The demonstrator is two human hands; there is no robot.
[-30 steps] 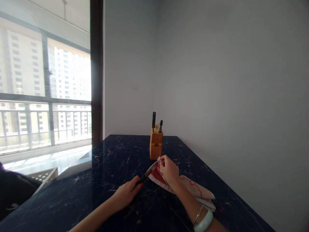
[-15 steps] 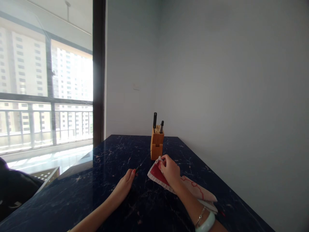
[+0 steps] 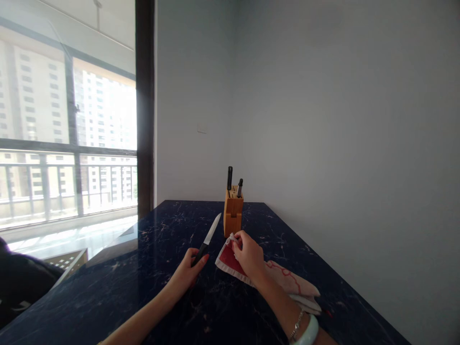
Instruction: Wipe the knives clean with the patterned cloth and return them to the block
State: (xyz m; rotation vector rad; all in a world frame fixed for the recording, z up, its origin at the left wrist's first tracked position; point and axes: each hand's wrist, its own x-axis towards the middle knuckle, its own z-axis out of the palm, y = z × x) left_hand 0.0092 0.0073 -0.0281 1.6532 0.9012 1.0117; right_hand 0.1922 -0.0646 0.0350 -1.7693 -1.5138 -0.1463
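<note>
A black-handled knife (image 3: 212, 229) is gripped in my left hand (image 3: 189, 269), its blade pointing up and away with the flat side showing. My right hand (image 3: 249, 254) pinches a bunched corner of a red and pale pink towel (image 3: 230, 262), to the right of the knife and apart from it. Part of the towel trails under my right forearm. Just beyond my hands stands a wooden knife block (image 3: 233, 215). Two handled tools rise from its top: one with a black handle (image 3: 230, 177) and one with a black and silver handle (image 3: 240, 187).
Everything rests on a dark blue marbled table (image 3: 172, 225). A grey wall (image 3: 341, 143) runs along its right side. At the left are a dark object (image 3: 25, 282), a perforated chair-like piece (image 3: 68, 259) and a large window (image 3: 104, 110).
The knife in my left hand has turned from edge-on to show its broad blade face. My right hand and the towel corner have shifted slightly left.
</note>
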